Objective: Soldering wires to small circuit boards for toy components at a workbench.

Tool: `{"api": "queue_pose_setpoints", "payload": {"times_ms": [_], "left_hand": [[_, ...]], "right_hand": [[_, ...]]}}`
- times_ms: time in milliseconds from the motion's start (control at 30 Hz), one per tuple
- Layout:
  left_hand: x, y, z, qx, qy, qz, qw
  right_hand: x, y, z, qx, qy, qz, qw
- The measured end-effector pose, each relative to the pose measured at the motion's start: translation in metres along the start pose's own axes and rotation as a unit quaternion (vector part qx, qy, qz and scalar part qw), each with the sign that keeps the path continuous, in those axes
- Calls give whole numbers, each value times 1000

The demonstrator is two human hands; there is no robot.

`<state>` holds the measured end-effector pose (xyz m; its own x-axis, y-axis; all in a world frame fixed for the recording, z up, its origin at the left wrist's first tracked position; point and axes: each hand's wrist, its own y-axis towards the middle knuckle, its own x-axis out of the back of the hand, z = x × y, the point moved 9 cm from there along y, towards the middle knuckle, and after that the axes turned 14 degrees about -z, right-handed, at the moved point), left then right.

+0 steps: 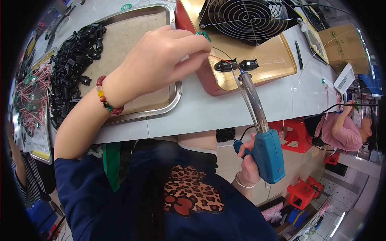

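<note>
My left hand [173, 56], a beaded bracelet at its wrist, is closed over the gold box lid with its fingertips pinched. They hold a small green circuit board [204, 35], from which a thin red wire [219, 57] and a dark wire run toward a black plastic housing [226, 65]. A second black housing [248, 64] sits beside it. My right hand [250, 162] grips a blue soldering gun [270, 154], its metal barrel pointing up and away. The gun's tip is at the wire ends between the two housings; whether it touches them I cannot tell.
A metal tray [177, 94] with a heap of black housings [76, 60] lies at left. Boards with red wires [30, 96] fill another tray. A black fan [249, 18] stands on the gold-topped box [277, 60]. A black pen [299, 54] lies at right; a co-worker [341, 128] sits beyond.
</note>
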<state>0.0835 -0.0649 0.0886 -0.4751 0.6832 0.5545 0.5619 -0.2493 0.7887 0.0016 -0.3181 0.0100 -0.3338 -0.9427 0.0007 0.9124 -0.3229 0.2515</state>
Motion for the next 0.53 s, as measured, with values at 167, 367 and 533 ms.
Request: {"api": "queue_pose_setpoints", "payload": {"times_ms": [167,367,533], "left_hand": [[-1,-2,8,74,-44,1,996],[-3,-5,13,129,-83,5,988],[-5,-5,13,128,-75,24,989]], "right_hand": [[-6,2,4,10,-44,5,999],[-8,2,4,5,-56,4,998],[-11,4,8,32,-78,9,996]]}}
